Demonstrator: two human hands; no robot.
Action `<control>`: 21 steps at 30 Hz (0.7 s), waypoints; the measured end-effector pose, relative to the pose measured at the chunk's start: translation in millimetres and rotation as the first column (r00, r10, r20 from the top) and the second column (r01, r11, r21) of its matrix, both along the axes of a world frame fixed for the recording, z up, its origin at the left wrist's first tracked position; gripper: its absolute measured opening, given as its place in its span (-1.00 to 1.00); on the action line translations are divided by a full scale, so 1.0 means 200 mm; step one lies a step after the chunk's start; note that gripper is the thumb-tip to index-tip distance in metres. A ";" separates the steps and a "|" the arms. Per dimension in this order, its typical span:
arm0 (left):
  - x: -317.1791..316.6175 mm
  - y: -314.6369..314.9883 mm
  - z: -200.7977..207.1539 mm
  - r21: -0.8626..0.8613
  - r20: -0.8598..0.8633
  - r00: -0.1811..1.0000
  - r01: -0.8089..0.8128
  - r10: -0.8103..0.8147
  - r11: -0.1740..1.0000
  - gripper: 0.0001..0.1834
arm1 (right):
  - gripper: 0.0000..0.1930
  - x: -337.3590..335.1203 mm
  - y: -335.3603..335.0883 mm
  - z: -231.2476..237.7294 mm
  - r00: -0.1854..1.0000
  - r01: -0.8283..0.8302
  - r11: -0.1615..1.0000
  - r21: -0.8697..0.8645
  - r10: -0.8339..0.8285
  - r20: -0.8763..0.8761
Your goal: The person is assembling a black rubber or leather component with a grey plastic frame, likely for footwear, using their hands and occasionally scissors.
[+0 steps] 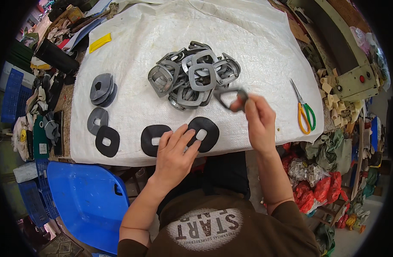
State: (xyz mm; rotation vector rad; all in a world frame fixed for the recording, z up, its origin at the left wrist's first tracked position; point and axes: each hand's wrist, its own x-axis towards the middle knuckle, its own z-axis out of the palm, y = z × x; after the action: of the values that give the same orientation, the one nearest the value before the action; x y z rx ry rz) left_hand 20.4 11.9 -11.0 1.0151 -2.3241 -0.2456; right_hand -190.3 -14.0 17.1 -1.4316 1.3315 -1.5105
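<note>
My right hand (261, 122) pinches a dark grey rounded frame (225, 99), blurred by motion, beside the pile's right edge. The pile (201, 77) holds many similar grey rounded-square frames, heaped loosely on the white sheet. Fingers stretched out, my left hand (174, 155) lies across two flat black rounded-square pads with oblong centre holes. The left pad (150, 133) is partly under its fingers; the right pad (208, 132) touches its index fingertip. What lies beneath the palm is hidden.
On the left lie a stack of dark grey pads (103, 88), a grey pad (93, 122) and an overlapping black pad (113, 147). Scissors (305, 112) with yellow and green handles rest at right. A yellow packet (100, 43) sits far left, a blue tub (83, 214) below the table edge.
</note>
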 end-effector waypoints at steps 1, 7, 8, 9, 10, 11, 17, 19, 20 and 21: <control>-0.02 0.00 -0.04 0.014 0.010 1.000 -0.010 0.009 1.000 -0.67 | -0.81 -0.01 0.05 -0.02 0.996 -0.039 0.997 0.074 0.033 0.081; -0.09 0.03 -0.08 0.047 -0.004 0.998 -0.058 0.058 0.997 -0.69 | -0.78 -0.06 0.21 -0.13 0.982 -0.144 0.959 0.246 0.108 0.156; -0.09 0.02 -0.07 0.063 -0.014 0.999 -0.039 0.040 0.997 -0.74 | -0.78 -0.07 0.22 -0.14 0.981 -0.154 0.955 0.253 0.117 0.156; -0.09 0.01 -0.07 0.064 -0.013 0.999 -0.036 0.037 0.997 -0.74 | -0.78 -0.07 0.22 -0.14 0.981 -0.151 0.955 0.254 0.113 0.157; -0.07 -0.01 -0.07 0.044 0.008 1.000 -0.022 0.021 0.999 -0.75 | -0.78 -0.07 0.21 -0.14 0.980 -0.152 0.957 0.246 0.115 0.160; -0.06 -0.03 -0.07 0.023 0.030 1.000 -0.006 0.005 1.000 -0.76 | -0.78 -0.08 0.21 -0.14 0.980 -0.153 0.959 0.238 0.116 0.163; -0.11 -0.03 -0.03 0.101 -0.017 0.998 -0.051 0.053 0.994 -0.71 | -0.78 -0.09 0.22 -0.14 0.982 -0.122 0.951 0.285 0.074 0.174; -0.12 -0.03 -0.02 0.164 0.036 0.999 -0.046 0.040 0.985 -0.68 | -0.79 -0.08 0.22 -0.15 0.982 -0.111 0.958 0.264 0.065 0.175; -0.12 -0.04 -0.02 0.158 0.040 0.999 -0.020 0.013 0.987 -0.65 | -0.80 -0.08 0.22 -0.15 0.983 -0.102 0.965 0.240 0.061 0.174; -0.12 -0.06 -0.03 0.151 0.045 0.999 0.007 -0.014 0.988 -0.61 | -0.80 -0.08 0.22 -0.15 0.983 -0.100 0.965 0.242 0.057 0.176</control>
State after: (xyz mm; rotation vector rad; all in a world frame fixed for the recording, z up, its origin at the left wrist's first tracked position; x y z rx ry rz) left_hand -2.7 0.8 -16.2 1.0925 -2.3812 -0.4124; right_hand -206.5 29.2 -13.1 -1.1586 1.2950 -1.3264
